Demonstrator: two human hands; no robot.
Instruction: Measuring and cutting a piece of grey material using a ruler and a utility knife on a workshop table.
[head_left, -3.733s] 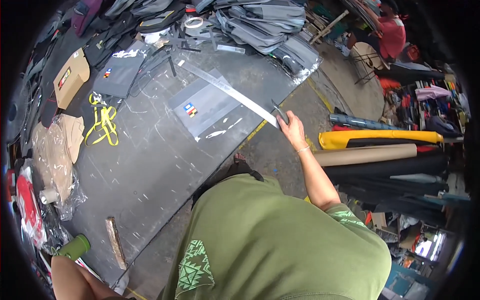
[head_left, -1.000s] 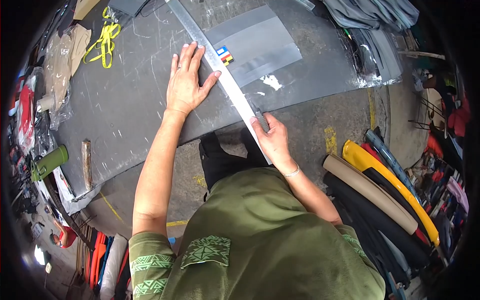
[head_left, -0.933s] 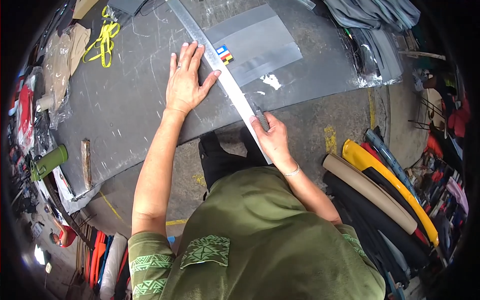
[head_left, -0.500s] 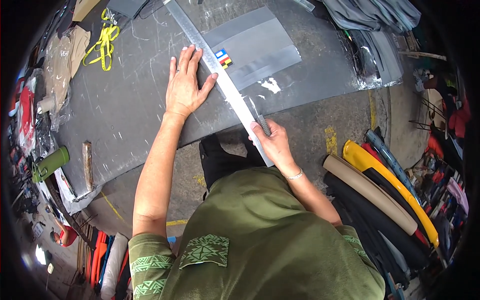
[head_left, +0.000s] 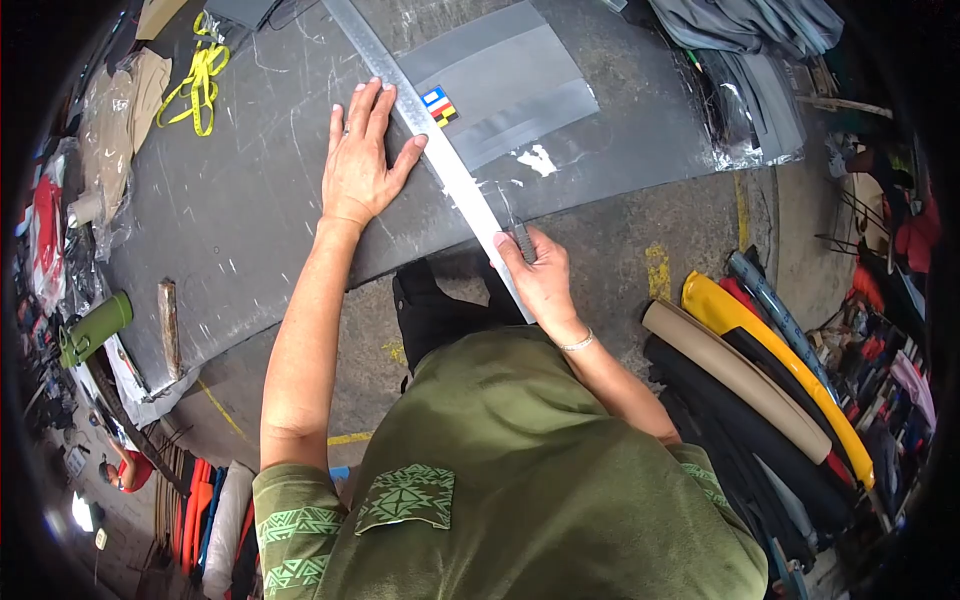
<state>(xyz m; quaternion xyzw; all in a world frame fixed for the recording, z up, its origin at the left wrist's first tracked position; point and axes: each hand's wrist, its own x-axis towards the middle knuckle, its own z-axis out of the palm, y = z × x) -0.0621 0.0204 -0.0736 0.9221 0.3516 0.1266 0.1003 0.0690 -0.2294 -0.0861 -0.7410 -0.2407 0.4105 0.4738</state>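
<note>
A long metal ruler (head_left: 452,166) lies slantwise over the dark worktop, its near end sticking out past the table's edge. My left hand (head_left: 358,165) rests flat on the worktop with fingers spread, fingertips and thumb against the ruler's left side. At the near end, my right hand (head_left: 540,280) is closed, thumb on the ruler and a slim tool with a grey ribbed handle (head_left: 524,243) among its fingers. The tool's tip is too fine to make out. Right of the ruler lies a grey sheet piece (head_left: 510,75) with a small colourful patch (head_left: 438,105) beside the ruler's edge.
Yellow tape (head_left: 203,90) lies tangled at the far left of the table (head_left: 250,220). A wooden stick (head_left: 170,325) and green cylinder (head_left: 103,328) are near the left edge. Folded grey material (head_left: 745,25) sits far right. Rolls, including a beige one (head_left: 735,380), lean at right.
The whole view has shifted slightly, so things appear a little higher and further left. My hands, the ruler and the grey sheet keep their places relative to one another.
</note>
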